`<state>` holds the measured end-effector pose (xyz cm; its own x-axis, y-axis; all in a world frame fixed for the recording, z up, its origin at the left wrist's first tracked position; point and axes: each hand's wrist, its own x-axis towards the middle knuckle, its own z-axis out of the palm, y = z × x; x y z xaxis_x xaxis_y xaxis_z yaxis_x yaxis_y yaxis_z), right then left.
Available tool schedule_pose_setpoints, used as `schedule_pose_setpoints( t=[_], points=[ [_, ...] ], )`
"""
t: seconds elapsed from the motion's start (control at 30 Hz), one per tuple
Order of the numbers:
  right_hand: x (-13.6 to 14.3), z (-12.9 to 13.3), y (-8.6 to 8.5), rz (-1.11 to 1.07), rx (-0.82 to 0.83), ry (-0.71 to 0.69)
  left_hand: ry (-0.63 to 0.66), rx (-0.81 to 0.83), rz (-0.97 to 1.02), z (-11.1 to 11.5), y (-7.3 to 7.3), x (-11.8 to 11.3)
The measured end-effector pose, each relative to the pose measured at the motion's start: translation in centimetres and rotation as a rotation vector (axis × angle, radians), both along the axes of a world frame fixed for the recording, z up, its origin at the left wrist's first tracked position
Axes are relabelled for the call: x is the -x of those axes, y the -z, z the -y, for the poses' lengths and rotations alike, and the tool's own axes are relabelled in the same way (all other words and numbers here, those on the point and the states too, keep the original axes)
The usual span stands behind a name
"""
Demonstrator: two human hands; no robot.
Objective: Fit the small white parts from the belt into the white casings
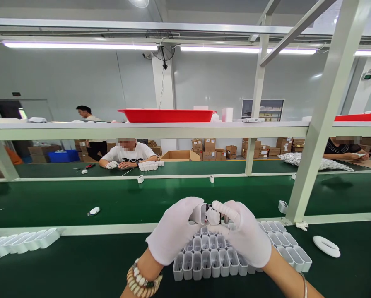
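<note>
Both of my hands wear white gloves and meet above a block of housings. My left hand (175,227) is closed round a white plastic housing (198,214), its open end facing right. At that opening, the fingers of my right hand (247,234) grip a small white part (213,216) with black bits on it. Whether that part is inside the housing or just against it, I cannot tell. Below my hands stand rows of upright white oval housings (205,265), open at the top, partly hidden by the gloves.
A green conveyor belt (173,190) runs across beyond the bench, carrying a few white pieces. More housings (27,242) lie at left; a white ring-shaped piece (326,246) lies at right. A frame post (316,124) rises at right. Co-workers (129,153) sit across the belt.
</note>
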<state>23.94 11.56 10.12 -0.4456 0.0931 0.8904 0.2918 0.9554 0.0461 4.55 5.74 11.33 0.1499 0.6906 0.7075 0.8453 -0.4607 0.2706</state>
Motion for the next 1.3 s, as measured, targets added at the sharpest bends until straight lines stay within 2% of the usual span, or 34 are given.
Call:
schedule_pose_setpoints(
  t=[0.23, 0.33, 0.47, 0.63, 0.83, 0.97, 1.1, 1.17, 1.2, 1.3],
  points=[
    [0.0, 0.8, -0.8, 0.005, -0.03, 0.007, -0.012, -0.095, -0.083, 0.2, -0.3, -0.2],
    [0.0, 0.9, -0.9, 0.085, 0.104, -0.026, 0.003, -0.105, -0.116, 0.3, -0.4, -0.3],
    [0.1, 1.0, -0.9, 0.173, 0.299, 0.043, 0.017, -0.088, -0.12, 0.3, -0.4, -0.5],
    [0.1, 0.8, -1.1, 0.207, 0.384, -0.016, 0.042, -0.112, -0.104, 0.3, -0.1, -0.3],
    [-0.1, 0.3, -0.9, 0.189, 0.168, -0.06, 0.054, -0.114, -0.076, 0.5, -0.5, -0.4],
    [-0.2, 0.4, -0.7, 0.184, 0.042, 0.019, 0.052, -0.096, -0.079, 0.6, -0.5, -0.7],
    [-0.1, 0.3, -0.2, 0.165, -0.038, 0.113, 0.059, -0.073, -0.032, 0.5, 0.3, -0.5],
    [0.0, 0.1, 0.1, 0.159, 0.028, 0.132, 0.063, -0.036, 0.003, 0.4, 0.6, -0.4],
    [0.0, 0.0, 0.2, 0.152, 0.114, 0.118, 0.071, -0.013, 0.023, 0.4, 0.7, -0.3],
    [-0.1, -0.1, 0.3, 0.111, 0.593, -0.028, 0.115, 0.054, 0.099, 0.6, 0.6, -0.5]
  ],
)
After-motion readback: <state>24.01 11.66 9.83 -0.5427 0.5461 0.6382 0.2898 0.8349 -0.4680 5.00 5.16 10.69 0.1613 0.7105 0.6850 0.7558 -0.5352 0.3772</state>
